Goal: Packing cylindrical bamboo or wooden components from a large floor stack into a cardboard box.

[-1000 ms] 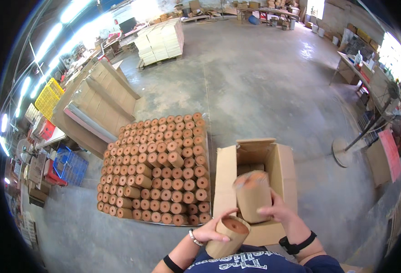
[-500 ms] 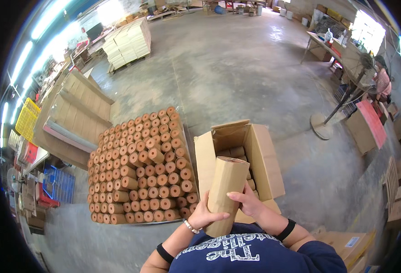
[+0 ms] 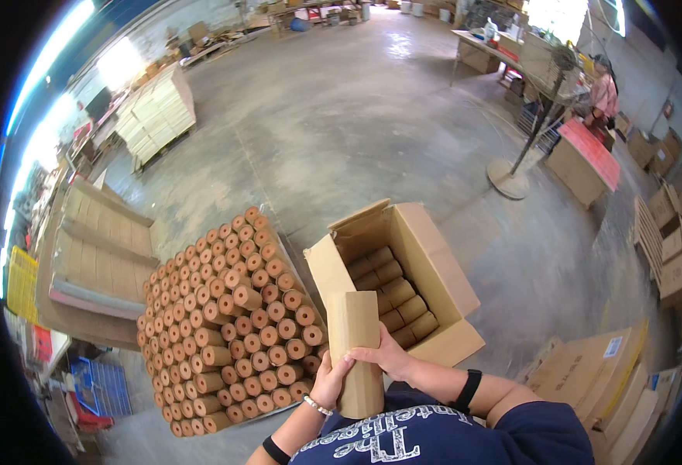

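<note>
Left hand (image 3: 331,381) and right hand (image 3: 388,356) grip a tan paper-wrapped cylinder (image 3: 355,319), near side! Steadying step, seemingly; next move wants even pressure.

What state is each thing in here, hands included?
Kraft-wrapped column: held
Left hand: gripping column
Right hand: gripping column
Cardboard carton: open, flaps spread
Rolls in carton: lying sideways
Rolls beside carton: stacked, end faces showing
Tube light: lit
Pedestal fan: whether spinning, unclear
</note>
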`<state>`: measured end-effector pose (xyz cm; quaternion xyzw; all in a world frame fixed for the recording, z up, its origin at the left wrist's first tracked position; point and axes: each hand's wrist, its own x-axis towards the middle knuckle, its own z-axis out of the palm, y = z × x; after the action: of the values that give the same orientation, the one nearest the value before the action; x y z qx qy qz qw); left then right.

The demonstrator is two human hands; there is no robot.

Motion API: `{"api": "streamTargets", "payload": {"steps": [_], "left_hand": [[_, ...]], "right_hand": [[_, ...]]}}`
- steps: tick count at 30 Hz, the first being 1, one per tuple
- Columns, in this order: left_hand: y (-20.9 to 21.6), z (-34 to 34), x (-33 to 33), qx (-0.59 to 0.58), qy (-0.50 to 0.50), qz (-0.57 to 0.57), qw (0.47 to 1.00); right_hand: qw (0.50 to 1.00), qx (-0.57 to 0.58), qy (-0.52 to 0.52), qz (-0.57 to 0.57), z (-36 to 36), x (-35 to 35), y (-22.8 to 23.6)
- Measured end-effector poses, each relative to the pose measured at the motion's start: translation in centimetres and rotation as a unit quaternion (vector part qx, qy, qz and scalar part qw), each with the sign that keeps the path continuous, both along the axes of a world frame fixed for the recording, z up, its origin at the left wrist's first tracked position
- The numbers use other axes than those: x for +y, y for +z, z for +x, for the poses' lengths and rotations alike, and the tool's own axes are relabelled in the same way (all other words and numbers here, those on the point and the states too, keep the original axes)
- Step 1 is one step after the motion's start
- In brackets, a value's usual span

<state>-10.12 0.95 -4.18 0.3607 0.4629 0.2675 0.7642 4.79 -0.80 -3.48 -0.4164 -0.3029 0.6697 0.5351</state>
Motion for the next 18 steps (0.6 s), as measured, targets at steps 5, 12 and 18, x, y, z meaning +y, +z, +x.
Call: {"api": "streamTargets", "payload": {"steps": [5,12,18], "left_hand": [[-4.8,1.3,1.4,0.062,-0.087,-0.162,0.981],[-6.6,7.4,3.6,0.122,-0.028,-0.118,0.985],[-8.6,11.0,7.7,0.091,-0.03,-0.156,0.983]], "right_hand": [[0.969,0.075,-0.065,-0.226,0.5,-0.2,-3.1],[0.964,0.064,-0.078,-0.246,5.9,3.1,-7.6],[0.956,0.042,-0.075,-0.281,9.3,6.9,-10.1]]}}
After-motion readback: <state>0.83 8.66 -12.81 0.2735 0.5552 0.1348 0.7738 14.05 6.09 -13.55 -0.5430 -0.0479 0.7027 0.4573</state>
